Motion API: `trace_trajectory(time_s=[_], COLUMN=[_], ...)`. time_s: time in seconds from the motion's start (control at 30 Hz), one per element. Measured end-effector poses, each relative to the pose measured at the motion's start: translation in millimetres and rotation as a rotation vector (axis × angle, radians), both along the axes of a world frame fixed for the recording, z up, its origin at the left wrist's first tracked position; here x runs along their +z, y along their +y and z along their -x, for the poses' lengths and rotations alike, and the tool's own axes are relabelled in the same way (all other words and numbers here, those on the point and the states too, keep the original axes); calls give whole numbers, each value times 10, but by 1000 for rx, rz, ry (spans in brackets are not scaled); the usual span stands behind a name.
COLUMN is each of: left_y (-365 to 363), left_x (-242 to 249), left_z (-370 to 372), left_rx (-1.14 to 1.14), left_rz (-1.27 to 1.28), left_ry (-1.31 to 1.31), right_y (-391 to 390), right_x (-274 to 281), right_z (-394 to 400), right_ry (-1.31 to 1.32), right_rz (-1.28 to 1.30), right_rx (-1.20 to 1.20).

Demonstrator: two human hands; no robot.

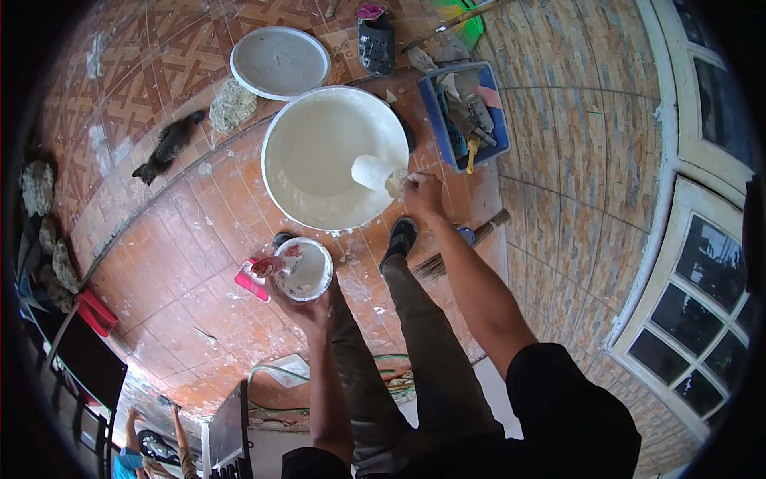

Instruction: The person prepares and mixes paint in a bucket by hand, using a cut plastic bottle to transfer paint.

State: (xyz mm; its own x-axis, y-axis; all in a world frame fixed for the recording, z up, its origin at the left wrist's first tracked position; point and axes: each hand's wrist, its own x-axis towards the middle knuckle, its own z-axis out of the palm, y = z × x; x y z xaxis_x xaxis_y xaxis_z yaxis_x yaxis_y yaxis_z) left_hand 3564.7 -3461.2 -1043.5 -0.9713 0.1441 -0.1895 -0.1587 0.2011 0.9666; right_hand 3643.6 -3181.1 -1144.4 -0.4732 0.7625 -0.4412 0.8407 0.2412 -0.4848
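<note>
My left hand (307, 310) grips a small white bucket (313, 281) from below and the side, its inside coated white. A reddish see-through cup (267, 267) overlaps the bucket's left rim, close to the fingers. My right hand (423, 194) is closed on the near end of a white cylindrical cup (372, 172), which lies tilted over the right side of a large white tub (268, 180). Pale, creamy liquid (315, 152) fills much of the tub's floor.
A round grey-coated lid (279, 62), a stone (232, 105) and a dark cat (167, 148) are beyond the tub. Right of it stand a blue crate (499, 144) of tools and a brick-patterned wall (558, 160). A broom (435, 265) lies near my foot; another person (140, 455) is lower left.
</note>
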Motion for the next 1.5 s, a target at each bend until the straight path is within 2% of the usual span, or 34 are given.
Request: trace_trajectory(time_s=[0.07, 0.17, 0.3, 0.33, 0.43, 0.63, 0.83, 0.97, 1.07, 1.17, 1.27, 1.37, 1.43, 1.5], left_y=[26, 44, -33, -27, -105, -139, -191, -176, -198, -231, -307, -467, -605, -757], left_x=[49, 145, 155, 171, 106, 118, 123, 152, 156, 167, 172, 135, 90, 33], left_z=[21, 75, 45, 48, -20, -118, -139, -88, -38, 3, 119, 197, 261, 381], left_rx=[-29, -49, -18, -17, -52, -38, -59, -29, -7, 12, 2, 52, 91, 83], left_rz=[13, -117, -3, -25, 181, 58, 106, 34, 42, 19, 64, 70, 37, 133], left_ry=[-21, 40, 58, 79, 131, 90, 87, 68, 52, 16, 38, 48, 55, 85], right_y=[57, 103, 101, 90, 46, 8, -61, -43, -39, -14, -39, -229, -574, -897], right_x=[1, -5, -85, -138, -139, -24, 133, 107, 4, 44, 258, 558, 991, 1029], right_z=[-10, -56, -103, -112, -70, -26, 39, 13, -49, -73, 51, 509, 1169, 1840], right_ry=[33, 25, 88, 122, 59, -24, -97, -198, -178, -268, -287, 244, 391, 511], right_rz=[73, 14, 130, 69, 58, 8, -107, -126, -58, -71, -293, -311, -415, -388], right_rx=[-21, 72, 40, 48, -41, -46, 18, 57, -78, -78, -24, -129, 156, 459])
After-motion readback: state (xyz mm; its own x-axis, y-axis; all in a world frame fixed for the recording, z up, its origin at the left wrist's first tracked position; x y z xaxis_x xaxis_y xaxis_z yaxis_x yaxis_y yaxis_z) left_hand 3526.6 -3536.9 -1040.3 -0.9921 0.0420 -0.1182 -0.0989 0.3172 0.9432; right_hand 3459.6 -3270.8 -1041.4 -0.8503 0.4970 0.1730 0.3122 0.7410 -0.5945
